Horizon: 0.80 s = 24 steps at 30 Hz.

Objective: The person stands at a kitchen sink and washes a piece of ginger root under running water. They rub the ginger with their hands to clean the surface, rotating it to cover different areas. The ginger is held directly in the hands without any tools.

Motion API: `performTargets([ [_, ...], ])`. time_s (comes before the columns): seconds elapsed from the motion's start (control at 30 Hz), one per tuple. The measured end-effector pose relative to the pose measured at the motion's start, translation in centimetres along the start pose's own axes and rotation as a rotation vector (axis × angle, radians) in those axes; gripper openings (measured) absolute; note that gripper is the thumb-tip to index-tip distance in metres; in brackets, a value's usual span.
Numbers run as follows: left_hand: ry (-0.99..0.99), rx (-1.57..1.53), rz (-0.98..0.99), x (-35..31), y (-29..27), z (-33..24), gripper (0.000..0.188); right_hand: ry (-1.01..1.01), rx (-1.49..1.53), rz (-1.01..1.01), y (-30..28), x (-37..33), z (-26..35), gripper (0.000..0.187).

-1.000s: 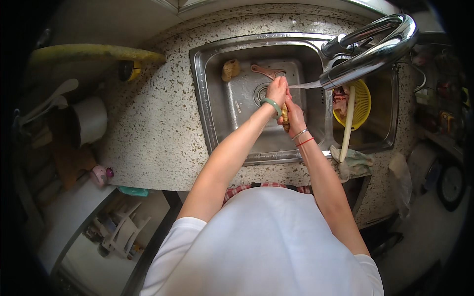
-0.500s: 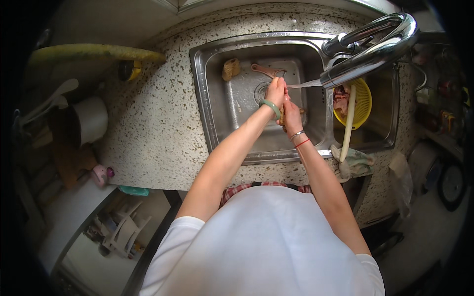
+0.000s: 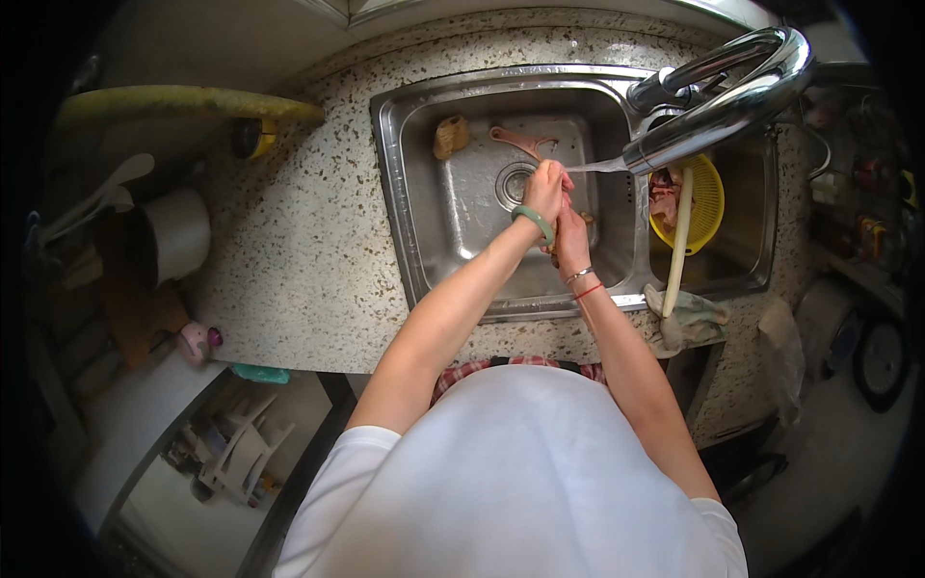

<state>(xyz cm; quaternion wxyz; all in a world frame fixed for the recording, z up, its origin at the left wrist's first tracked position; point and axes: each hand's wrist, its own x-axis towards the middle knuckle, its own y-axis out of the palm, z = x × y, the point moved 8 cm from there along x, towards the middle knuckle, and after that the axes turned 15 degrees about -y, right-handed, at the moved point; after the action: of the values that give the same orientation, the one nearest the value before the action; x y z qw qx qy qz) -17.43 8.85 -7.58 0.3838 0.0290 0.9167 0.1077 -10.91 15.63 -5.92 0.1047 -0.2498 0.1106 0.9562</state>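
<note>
Over the steel sink, the left hand and right hand are pressing together under the faucet stream, perhaps clasping a small brownish item, too hidden to identify

The sink is brushed stainless steel, dully shiny and wet. Above it curves a polished chrome faucet, mirror-bright. Around the sink, the countertop is speckled stone, smooth. Right of the sink, a yellow plastic strainer looks matt; below it lies a limp cloth.
</note>
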Motion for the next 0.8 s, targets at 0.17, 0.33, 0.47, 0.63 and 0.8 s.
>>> performTargets([
  [0.17, -0.389, -0.31, 0.19, 0.1, 0.5, 1.3, 0.038, 0.017, 0.034, 0.072, -0.2, -0.8, -0.6, 0.042],
  [0.33, -0.122, -0.275, 0.169, -1.6, 1.0, -0.3, 0.035, 0.137, 0.187, 0.075, 0.1, -0.5, -0.7, 0.041],
  [0.47, 0.092, -0.068, 0.038, -2.2, -0.1, -0.7, 0.029, -0.109, 0.043, -0.003, 0.1, 0.2, -0.4, 0.043],
  [0.63, -0.217, -0.222, 0.069, -0.6, -0.8, 0.1, 0.037, -0.115, -0.121, 0.072, 0.8, -0.6, 0.4, 0.04],
  [0.8, -0.258, -0.356, 0.227, -1.0, -0.3, -0.6, 0.044, 0.069, 0.175, 0.109, 1.1, -0.3, 0.7, 0.04],
])
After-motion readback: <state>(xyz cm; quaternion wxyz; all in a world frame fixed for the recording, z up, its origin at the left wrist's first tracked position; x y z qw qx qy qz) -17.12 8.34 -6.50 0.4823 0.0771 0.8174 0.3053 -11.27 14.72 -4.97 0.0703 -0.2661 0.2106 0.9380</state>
